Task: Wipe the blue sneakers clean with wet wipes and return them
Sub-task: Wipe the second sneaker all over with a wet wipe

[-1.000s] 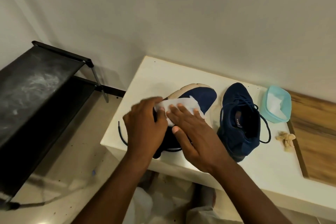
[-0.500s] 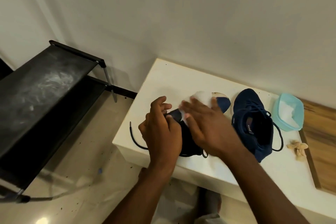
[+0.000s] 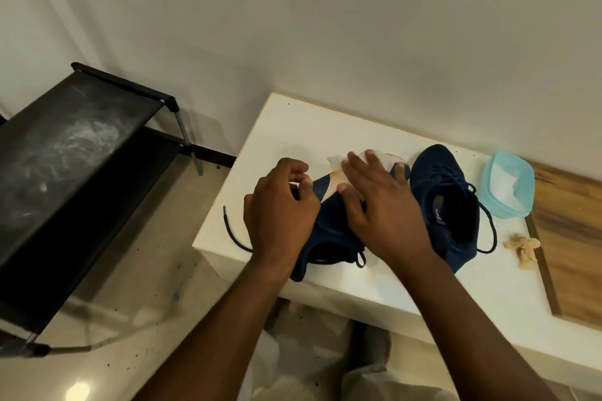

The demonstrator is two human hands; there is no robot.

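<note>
Now right hand (image 3: 387, 212) flat on wipe (image 3: 335, 162) over sneaker (image 3: 329, 225).

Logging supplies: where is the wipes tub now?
Head view, right side: the wipes tub sits on the white table between the upright sneaker and the wooden board.

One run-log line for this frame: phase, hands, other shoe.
phase: wiping | left hand: grips sneaker on its side | right hand: presses wet wipe on its toe | second sneaker: upright beside, untouched
</note>
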